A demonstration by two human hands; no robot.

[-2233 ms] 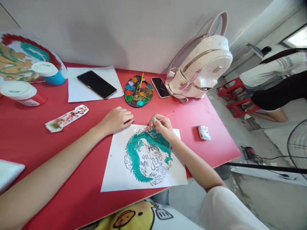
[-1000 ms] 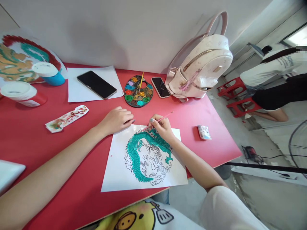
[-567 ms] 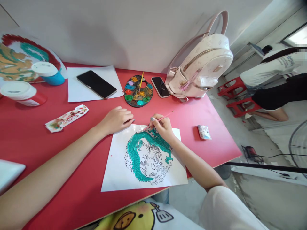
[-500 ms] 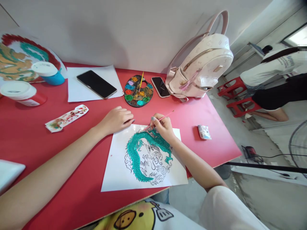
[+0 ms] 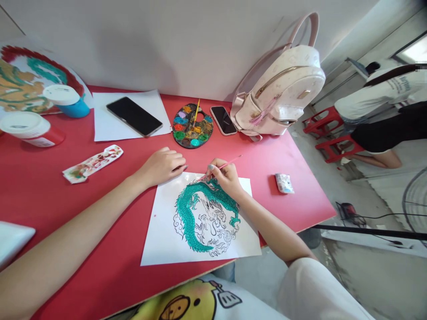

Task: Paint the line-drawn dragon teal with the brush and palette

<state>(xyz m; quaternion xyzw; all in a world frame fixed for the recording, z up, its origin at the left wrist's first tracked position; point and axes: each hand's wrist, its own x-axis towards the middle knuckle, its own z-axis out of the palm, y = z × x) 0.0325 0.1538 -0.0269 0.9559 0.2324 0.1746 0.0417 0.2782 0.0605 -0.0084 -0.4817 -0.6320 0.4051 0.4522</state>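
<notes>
A white sheet [image 5: 160,235] with a dragon drawing [image 5: 207,215], partly painted teal, lies on the red table [image 5: 110,195] in front of me. My right hand [image 5: 227,178] pinches a thin pink paintbrush [image 5: 230,162], its tip on the top of the dragon. My left hand [image 5: 163,165] rests with curled fingers on the sheet's upper left corner, pressing it down. A round paint palette [image 5: 192,126] with many colours and a yellow brush lies beyond my hands.
A black phone [image 5: 134,116] lies on white paper; a second phone [image 5: 223,120] sits beside a cream backpack [image 5: 280,91]. Red [image 5: 31,129] and blue [image 5: 65,101] paint jars stand far left, a stained paper strip [image 5: 93,163] nearby, a small packet [image 5: 284,183] right. Another person [image 5: 380,111] crouches beyond the table.
My right hand has made small strokes with the brush along the dragon's top. My left hand has stayed on the sheet. The view has shifted slightly.
</notes>
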